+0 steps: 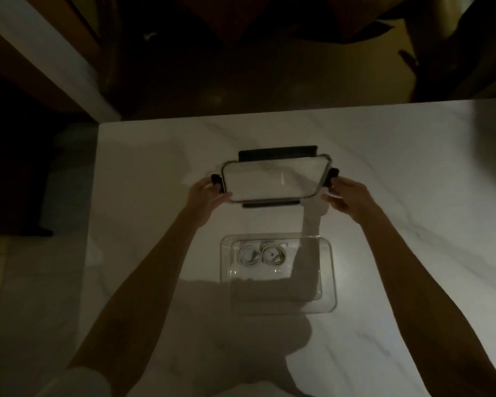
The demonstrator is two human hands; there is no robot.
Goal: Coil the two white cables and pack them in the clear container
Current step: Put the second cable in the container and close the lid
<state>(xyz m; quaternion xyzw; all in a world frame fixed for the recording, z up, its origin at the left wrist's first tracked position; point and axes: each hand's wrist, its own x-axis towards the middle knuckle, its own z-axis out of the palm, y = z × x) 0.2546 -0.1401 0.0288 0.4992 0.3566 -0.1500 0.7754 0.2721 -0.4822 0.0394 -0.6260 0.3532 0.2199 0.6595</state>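
Two white coiled cables [262, 254] lie side by side in the far left part of the clear container [333, 282], which stands open on the white marble table [398, 196]. Beyond it, a clear lid [272, 179] with black clips on its four sides is held tilted above the table. My left hand [208, 193] grips the lid's left edge by the black clip. My right hand [345, 196] grips its right edge at the opposite clip.
The table's far edge [269, 111] and left edge [93, 224] border a dark floor. Dim light and my arms' shadows fall across the container and the near table. A pale wall strip [40, 53] runs at the upper left.
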